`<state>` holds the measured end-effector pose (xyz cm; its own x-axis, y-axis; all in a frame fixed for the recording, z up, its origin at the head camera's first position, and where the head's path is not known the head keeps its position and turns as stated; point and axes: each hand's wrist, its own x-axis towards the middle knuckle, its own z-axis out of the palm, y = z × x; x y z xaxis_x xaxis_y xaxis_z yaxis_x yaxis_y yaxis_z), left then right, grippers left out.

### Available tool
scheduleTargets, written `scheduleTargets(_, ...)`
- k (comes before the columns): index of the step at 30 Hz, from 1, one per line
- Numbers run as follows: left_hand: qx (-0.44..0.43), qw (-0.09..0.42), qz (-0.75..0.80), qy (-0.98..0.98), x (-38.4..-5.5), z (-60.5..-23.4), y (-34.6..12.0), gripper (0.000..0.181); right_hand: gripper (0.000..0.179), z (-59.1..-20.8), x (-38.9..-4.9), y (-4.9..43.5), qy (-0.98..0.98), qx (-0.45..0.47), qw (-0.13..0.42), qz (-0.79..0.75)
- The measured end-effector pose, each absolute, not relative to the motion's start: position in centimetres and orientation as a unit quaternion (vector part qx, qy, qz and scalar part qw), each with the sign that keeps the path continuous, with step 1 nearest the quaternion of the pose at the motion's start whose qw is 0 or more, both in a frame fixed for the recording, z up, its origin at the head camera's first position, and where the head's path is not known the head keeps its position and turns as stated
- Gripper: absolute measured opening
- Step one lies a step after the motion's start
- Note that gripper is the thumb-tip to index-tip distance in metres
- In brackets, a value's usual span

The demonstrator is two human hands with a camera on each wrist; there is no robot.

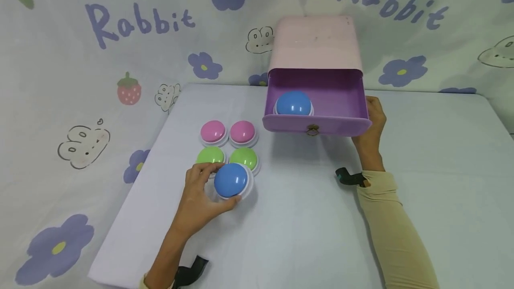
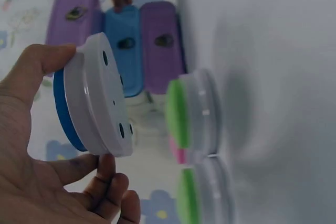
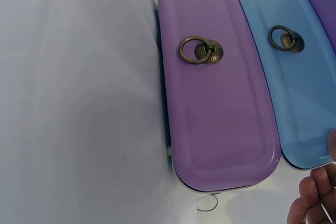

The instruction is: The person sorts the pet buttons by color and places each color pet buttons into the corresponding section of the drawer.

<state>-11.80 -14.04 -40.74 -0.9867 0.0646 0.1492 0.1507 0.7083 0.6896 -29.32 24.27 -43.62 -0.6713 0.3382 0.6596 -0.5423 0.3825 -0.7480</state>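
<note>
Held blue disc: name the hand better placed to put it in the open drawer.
Likely left: the left hand grips the blue disc, while the right hand is away, right of the open drawer.

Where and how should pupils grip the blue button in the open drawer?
Grip the blue button by its white rim, probably from above, pinching opposite sides: the drawer is open on top, its front panel hides the button's near edge, and the domed top looks smooth and rounded.

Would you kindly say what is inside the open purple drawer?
The drawer shows one blue-topped puck at its left; the front panel hides the floor just behind it and the puck's lower front.
</note>
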Motion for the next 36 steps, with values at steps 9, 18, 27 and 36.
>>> scheduleTargets(9, -0.077, 0.078, -0.392, -0.913, -14.3, -36.1, -13.5, 0.075, 0.015, -41.2, -27.3, 23.0, -0.725, 0.075, 0.407, 0.551)
scheduleTargets(18, -0.099, 0.089, -0.403, -0.906, -16.5, -32.2, -11.9, 0.072, 0.015, -40.8, -27.1, 23.0, -0.725, 0.083, 0.411, 0.546)
scheduleTargets(27, -0.128, 0.106, -0.412, -0.896, -18.2, -29.3, -10.0, 0.071, 0.016, -40.6, -27.4, 23.2, -0.729, 0.084, 0.414, 0.539)
scheduleTargets(36, -0.186, 0.127, -0.422, -0.878, -20.0, -27.0, -6.5, 0.071, 0.015, -40.7, -27.3, 23.1, -0.729, 0.072, 0.397, 0.554)
